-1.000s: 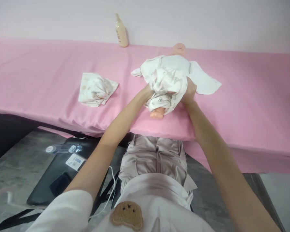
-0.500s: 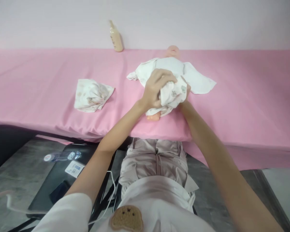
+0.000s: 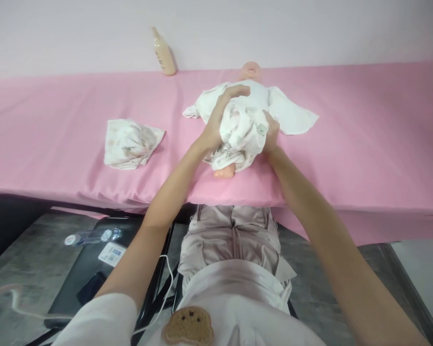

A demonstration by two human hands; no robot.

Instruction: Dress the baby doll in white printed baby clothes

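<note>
My left hand (image 3: 216, 117) curves open along the near side of a bunched, printed white cloth (image 3: 243, 129), fingers arched over its top; its thumb is hidden, so I cannot tell how firmly it presses. My right hand (image 3: 272, 133) is closed on the cloth's other edge, some fingers out of sight behind it. The cloth lies gathered between my hands, over the lower part of a doll (image 3: 251, 72). A foot pokes out just below them, towards me; the head lies beyond them, and a white garment (image 3: 292, 114) spreads out past both sides. All this rests on the pink-draped surface (image 3: 364, 144). Well left of my left hand sits a crumpled patterned cloth (image 3: 132, 144); farther off, a pale yellow bottle (image 3: 165, 56) stands by the wall. Below my left forearm, a black chair (image 3: 70, 281) carries a clear plastic bottle (image 3: 92, 236) and a white card (image 3: 111, 253).
</note>
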